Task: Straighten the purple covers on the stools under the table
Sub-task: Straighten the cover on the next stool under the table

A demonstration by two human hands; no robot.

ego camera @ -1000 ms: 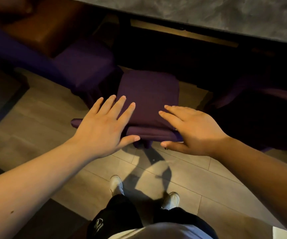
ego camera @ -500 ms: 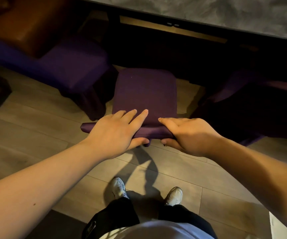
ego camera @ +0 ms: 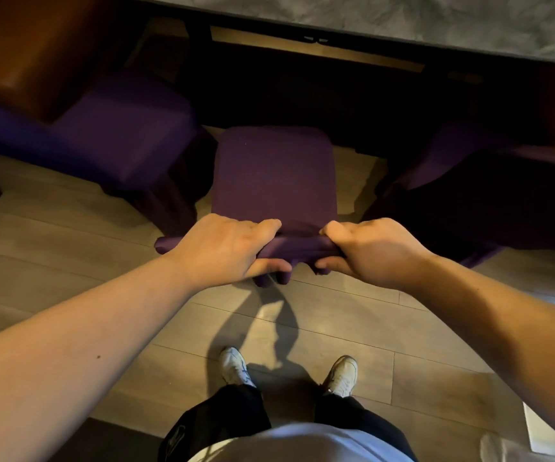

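A small square stool with a purple cover (ego camera: 274,175) stands on the wooden floor in front of me, half under the grey table (ego camera: 402,18). My left hand (ego camera: 226,251) grips the near edge of the cover at its left side, thumb below and fingers on top. My right hand (ego camera: 369,250) grips the same near edge at its right side. Between the hands the cloth is bunched into a thick fold, and a loose end sticks out to the left of my left hand.
A larger purple-covered stool (ego camera: 119,135) stands to the left, beside brown leather seating (ego camera: 19,51). Another purple-covered seat (ego camera: 489,181) sits in shadow at the right. My two white shoes (ego camera: 236,365) stand on the floor planks below the stool.
Both hands slid from lying flat on the stool top down to its near edge and closed on the cover, bunching the cloth there.
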